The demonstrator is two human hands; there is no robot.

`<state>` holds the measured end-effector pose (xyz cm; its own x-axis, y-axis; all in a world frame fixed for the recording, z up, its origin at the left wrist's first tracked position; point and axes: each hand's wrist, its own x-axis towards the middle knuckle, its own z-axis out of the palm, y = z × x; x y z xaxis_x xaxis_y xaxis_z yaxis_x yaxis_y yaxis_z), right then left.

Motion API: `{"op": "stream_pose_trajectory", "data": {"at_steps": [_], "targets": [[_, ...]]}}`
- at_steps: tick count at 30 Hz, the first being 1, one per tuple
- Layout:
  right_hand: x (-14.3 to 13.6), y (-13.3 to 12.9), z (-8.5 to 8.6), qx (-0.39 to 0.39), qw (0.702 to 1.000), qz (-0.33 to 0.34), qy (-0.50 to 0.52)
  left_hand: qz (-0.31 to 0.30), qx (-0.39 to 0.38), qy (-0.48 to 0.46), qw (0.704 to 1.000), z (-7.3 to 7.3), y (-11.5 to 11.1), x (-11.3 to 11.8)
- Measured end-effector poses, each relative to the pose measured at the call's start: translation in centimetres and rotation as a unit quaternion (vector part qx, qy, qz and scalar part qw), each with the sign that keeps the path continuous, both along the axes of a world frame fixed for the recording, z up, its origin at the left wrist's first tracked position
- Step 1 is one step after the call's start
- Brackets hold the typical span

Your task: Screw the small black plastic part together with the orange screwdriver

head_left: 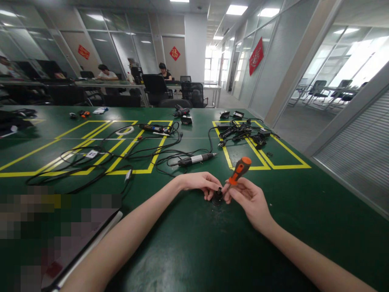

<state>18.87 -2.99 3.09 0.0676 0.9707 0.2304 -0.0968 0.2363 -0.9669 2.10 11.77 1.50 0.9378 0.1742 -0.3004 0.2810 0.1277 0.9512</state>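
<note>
A small black round part [217, 198] stands on the green table, with a narrower upright neck on a wider base. The fingers of my left hand [204, 183] are closed on it from the left. My right hand [247, 197] grips a screwdriver [241, 168] near the lower end of its orange and grey handle. The handle leans up and to the right. The screwdriver's shaft points down beside the black part, and its tip is hidden by my fingers, so I cannot tell if it touches.
Behind my hands lies a corded electric screwdriver [196, 159]. A heap of black cabled parts [241, 132] rests within yellow tape at the right. Loose black cables [121, 156] spread across the left. Farther back are a cordless drill [181, 110] and another corded tool [152, 128]. People sit at far desks.
</note>
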Motion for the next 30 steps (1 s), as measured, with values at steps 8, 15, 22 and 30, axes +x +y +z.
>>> {"op": "stream_pose_trajectory", "data": {"at_steps": [8,15,22,30], "targets": [[0.16,0.18,0.03,0.012,0.999,-0.015,-0.038,-0.001,-0.007,-0.006,1.000,0.31,-0.15,-0.01],[-0.21,0.05,0.11,0.016,1.000,-0.001,0.011,-0.003,-0.006,0.002,1.000,0.32,-0.16,0.00],[0.20,0.40,0.17,-0.009,1.000,-0.022,-0.009,-0.002,-0.018,-0.012,1.000,0.13,-0.10,0.01],[-0.09,0.00,0.10,0.009,1.000,0.026,0.008,0.004,-0.007,0.001,1.000,0.13,-0.14,0.01]]}}
